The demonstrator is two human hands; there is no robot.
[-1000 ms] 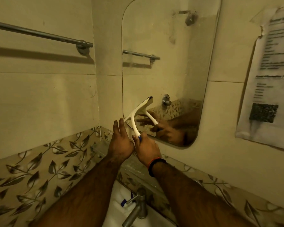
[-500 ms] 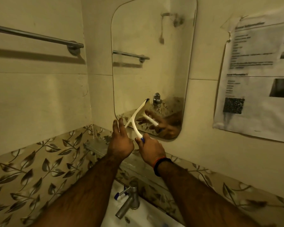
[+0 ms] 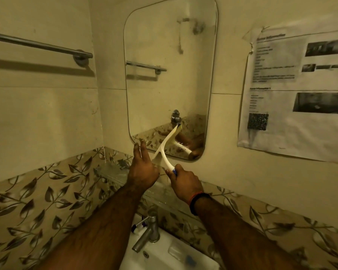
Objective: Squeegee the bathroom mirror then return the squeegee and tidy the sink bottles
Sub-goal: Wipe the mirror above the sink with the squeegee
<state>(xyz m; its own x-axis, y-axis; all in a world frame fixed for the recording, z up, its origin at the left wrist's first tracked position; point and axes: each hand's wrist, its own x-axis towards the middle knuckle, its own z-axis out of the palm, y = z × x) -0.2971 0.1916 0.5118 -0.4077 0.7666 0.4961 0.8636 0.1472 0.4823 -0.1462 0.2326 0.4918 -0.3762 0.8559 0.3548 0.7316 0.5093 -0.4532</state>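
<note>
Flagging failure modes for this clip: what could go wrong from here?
1. The right hand grips only the tail of the squeegee; its blade sits tilted at the bottom of the mirror, so it may skip and streak.
2. The left hand, open beside the blade, could smear the glass.
3. A dropped squeegee would likely fall onto the shelf or the tap below.

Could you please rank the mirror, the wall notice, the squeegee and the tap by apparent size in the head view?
1. Mirror and wall notice: too alike to rank.
2. Squeegee
3. Tap, close to the squeegee and nearer the camera, so uncertain.
</note>
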